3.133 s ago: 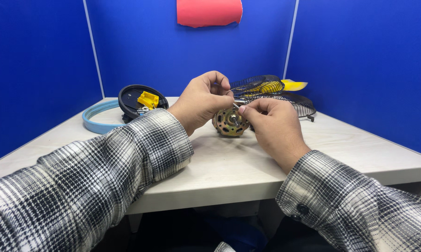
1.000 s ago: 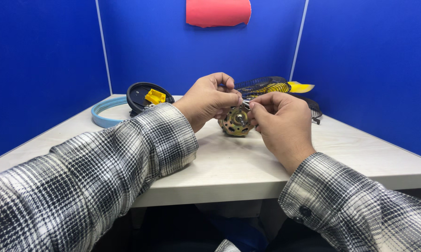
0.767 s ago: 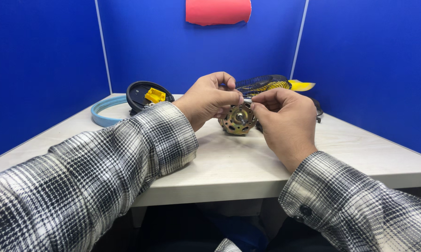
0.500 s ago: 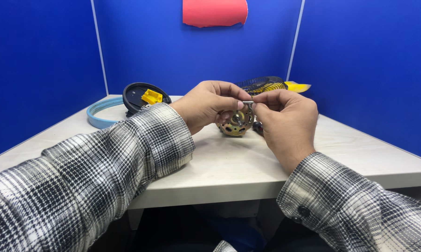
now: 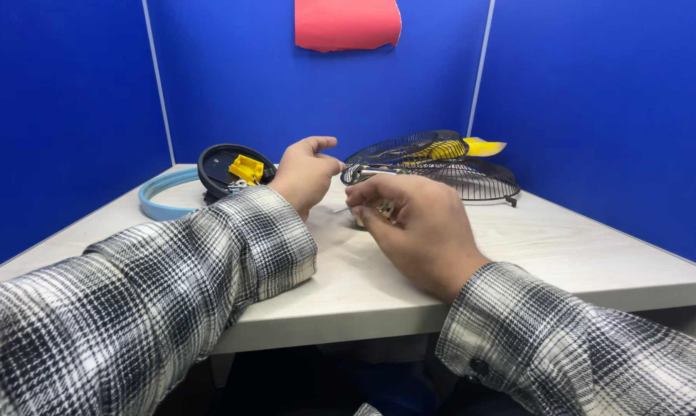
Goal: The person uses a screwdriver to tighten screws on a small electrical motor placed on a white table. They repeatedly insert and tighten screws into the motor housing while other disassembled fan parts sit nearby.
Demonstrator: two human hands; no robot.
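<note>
Bare tabletop (image 5: 595,254) right; fan grilles (image 5: 448,166) behind.

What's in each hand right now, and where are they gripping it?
Right hand pinches a small metal part at its near side; most is hidden. Left hand looks curled but empty.

Head-worn view, looking down and forward.
We see our hands close above the table (image 5: 564,254), facing the blue corner panels (image 5: 232,77).

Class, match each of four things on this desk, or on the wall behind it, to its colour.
Things:
1. ring
2. wire fan guards
3. paper on the back wall
4. clip on the round black base

Colours:
a. red
b. yellow
c. light blue
d. black

Pairs: 1-c, 2-d, 3-a, 4-b.
</note>
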